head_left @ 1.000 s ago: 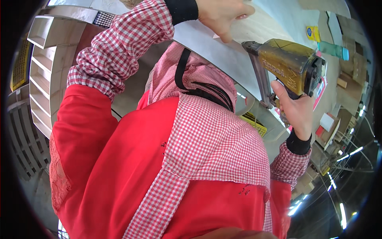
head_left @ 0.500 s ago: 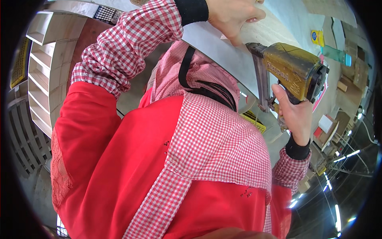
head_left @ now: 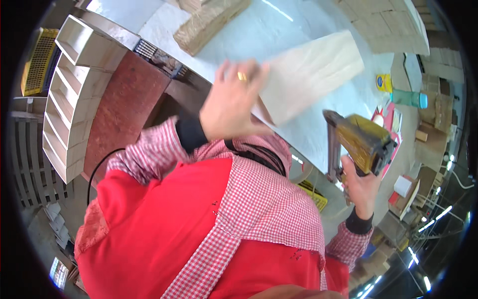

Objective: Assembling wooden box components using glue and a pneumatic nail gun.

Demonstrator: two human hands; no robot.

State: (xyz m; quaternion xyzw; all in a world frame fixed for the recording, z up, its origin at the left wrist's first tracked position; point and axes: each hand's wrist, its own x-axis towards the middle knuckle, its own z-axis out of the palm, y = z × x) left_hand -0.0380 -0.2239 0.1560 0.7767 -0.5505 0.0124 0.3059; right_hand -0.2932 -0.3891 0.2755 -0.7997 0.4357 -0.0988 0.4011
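My left hand [head_left: 233, 102], a gold ring on one finger, is blurred by motion. Its thumb and fingers span the near end of a pale wooden board [head_left: 316, 74] and appear to grip it across its width. A narrow brownish side edge shows under that end. In my right hand [head_left: 362, 192] is a nail gun [head_left: 361, 144], gold-coloured and dark, gripped by its handle. The gun is upright by the table's near edge, to the right of the board and apart from it.
The pale worktable [head_left: 219, 55] carries a paper-brown wrapped block [head_left: 209, 25], stacked wooden pieces [head_left: 383, 22], a yellow tub [head_left: 383, 82] and a greenish bottle [head_left: 408, 98]. At left, wooden compartment units [head_left: 69, 89] stand by a reddish board [head_left: 124, 97] and a yellow crate [head_left: 39, 62].
My left hand has come back left and nearer my body, and the wooden board has shifted into fuller view. The nail gun in my right hand sits a little lower.
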